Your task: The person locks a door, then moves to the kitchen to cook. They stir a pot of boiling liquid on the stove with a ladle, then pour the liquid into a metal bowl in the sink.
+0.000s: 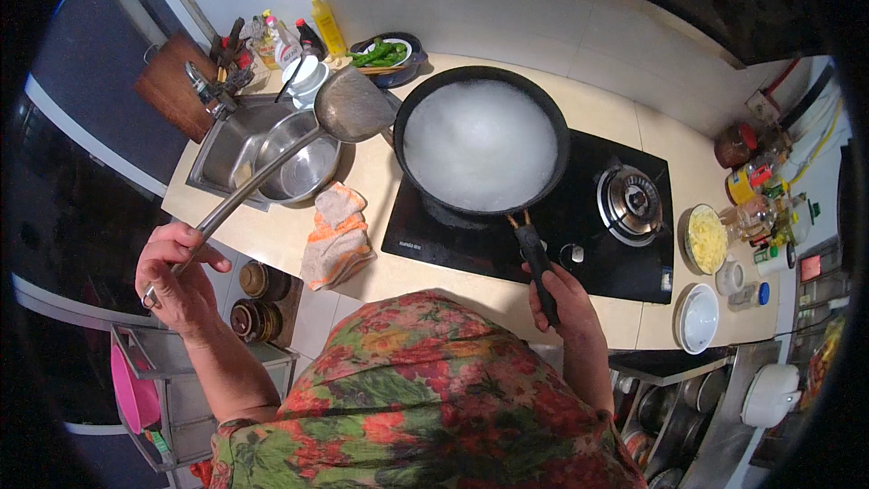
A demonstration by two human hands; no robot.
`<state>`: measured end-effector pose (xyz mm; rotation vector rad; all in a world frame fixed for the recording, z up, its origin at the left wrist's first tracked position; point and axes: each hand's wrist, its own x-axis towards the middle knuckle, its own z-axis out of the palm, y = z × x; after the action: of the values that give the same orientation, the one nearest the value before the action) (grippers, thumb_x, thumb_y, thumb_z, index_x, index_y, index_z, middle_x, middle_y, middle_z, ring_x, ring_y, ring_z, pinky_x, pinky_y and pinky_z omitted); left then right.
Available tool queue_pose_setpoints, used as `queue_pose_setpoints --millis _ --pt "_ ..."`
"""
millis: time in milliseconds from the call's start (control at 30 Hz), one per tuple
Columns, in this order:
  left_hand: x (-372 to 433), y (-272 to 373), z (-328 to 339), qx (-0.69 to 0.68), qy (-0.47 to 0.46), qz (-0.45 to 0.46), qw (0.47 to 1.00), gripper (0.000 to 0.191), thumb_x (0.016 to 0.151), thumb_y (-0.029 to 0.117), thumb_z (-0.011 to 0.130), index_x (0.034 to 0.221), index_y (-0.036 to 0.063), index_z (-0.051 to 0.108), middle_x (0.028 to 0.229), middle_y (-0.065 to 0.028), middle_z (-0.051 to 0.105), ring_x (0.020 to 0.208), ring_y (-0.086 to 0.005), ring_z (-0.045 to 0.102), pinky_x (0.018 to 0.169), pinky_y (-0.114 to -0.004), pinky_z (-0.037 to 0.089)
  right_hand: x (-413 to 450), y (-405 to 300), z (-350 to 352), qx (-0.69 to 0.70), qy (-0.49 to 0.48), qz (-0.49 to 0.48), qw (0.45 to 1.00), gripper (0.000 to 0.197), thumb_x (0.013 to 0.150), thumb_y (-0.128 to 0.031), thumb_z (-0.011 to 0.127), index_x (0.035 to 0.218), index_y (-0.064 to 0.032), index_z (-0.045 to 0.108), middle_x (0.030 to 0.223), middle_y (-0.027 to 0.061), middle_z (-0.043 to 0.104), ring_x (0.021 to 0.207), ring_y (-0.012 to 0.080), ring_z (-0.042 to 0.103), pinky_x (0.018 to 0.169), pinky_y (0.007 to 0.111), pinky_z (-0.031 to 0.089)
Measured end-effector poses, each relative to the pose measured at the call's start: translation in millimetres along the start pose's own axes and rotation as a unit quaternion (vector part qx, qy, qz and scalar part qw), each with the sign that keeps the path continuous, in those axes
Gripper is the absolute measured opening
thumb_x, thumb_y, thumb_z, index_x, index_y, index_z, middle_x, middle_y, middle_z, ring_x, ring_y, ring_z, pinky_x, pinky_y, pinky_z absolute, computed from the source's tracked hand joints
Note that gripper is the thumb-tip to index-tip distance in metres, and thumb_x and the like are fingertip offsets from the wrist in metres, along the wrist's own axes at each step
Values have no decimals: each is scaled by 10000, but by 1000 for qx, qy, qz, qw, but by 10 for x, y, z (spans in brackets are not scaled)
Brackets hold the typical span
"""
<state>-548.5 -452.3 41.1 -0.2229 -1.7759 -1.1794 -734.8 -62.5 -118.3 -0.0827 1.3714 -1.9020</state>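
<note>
My left hand (178,278) grips the long metal handle of a wok spatula (353,105), whose broad blade is raised over the counter between the sink and the pan. In my right hand (565,299) is the black handle of a deep frying pan (400,139), over the left side of the black gas hob (434,238). Cloudy whitish liquid (478,142) with a foamy or steamy surface fills much of the pan. Whether the pan rests on its burner is hidden beneath it.
Left are a steel sink (210,163), a metal basin (305,173) and a striped cloth (339,238). Green peppers (380,53) lie in a bowl behind. At right are the bare burner (635,200), a bowl of pale yellow shreds (706,239), white bowls (698,319) and several bottles and jars.
</note>
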Motion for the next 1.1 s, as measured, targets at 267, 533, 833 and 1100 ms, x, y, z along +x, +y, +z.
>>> queue_pose_setpoints --millis 267,533,833,1100 --pt "-1 -32 -77 17 6 2 1000 427 1003 356 390 905 -12 581 936 -190 583 581 -198 606 474 -283 535 22 26 -24 -12 5 5 1000 350 978 -239 420 1231 -4 478 615 44 512 406 121 446 373 254 355" --pt "54 -8 -79 7 13 -7 1000 441 1013 344 360 907 -21 584 934 -188 587 578 -189 598 467 -291 540 3 -16 14 -12 21 21 999 335 970 -220 426 1233 -21 484 613 50 523 406 124 436 378 252 352" --pt "138 -19 -28 -1 76 -74 994 462 1021 341 339 843 -17 571 884 -180 604 570 -183 602 460 -262 536 7 -1 -12 3 24 34 999 318 969 -228 451 1217 -37 510 621 50 524 417 132 444 385 259 354" --pt "226 -157 -79 -125 121 -186 967 478 1015 375 347 808 13 581 838 -171 633 478 -173 595 403 -250 504 3 9 -29 -6 24 35 999 325 967 -220 444 1225 -35 514 640 50 534 430 135 454 393 266 355"
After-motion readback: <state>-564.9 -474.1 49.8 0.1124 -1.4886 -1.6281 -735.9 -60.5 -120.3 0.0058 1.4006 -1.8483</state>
